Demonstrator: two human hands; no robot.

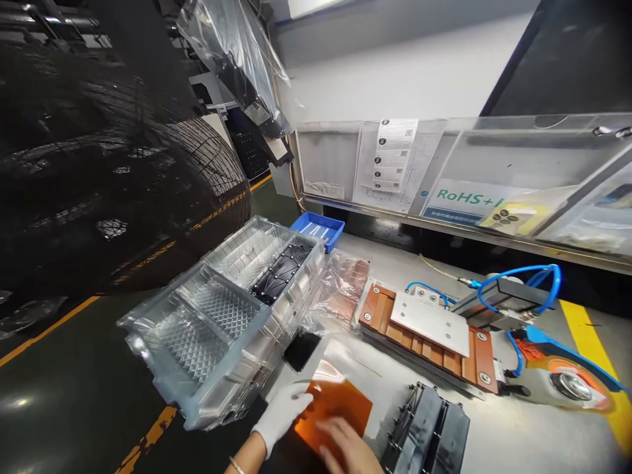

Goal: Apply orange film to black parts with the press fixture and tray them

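An amber, translucent film sheet (349,407) is at the bottom middle, its surface shiny and reflecting light. My left hand (282,416), in a white glove, pinches the sheet's left edge between thumb and fingers. Bare and slightly blurred, my right hand (351,449) reaches over the sheet's lower part with its fingers stretched out and apart. Whether those fingertips touch the film I cannot tell. Just right of the sheet lie black ribbed parts (428,431) with small pins along their sides.
Stacked clear plastic trays (237,336) stand on the left, with black parts (284,270) in one compartment. A blue bin (336,230) sits behind them. On the right are a brown-and-silver clamping fixture (429,322), blue air hoses (555,283) and a white bottle (553,388). A dark phone-like slab (301,351) lies near the trays.
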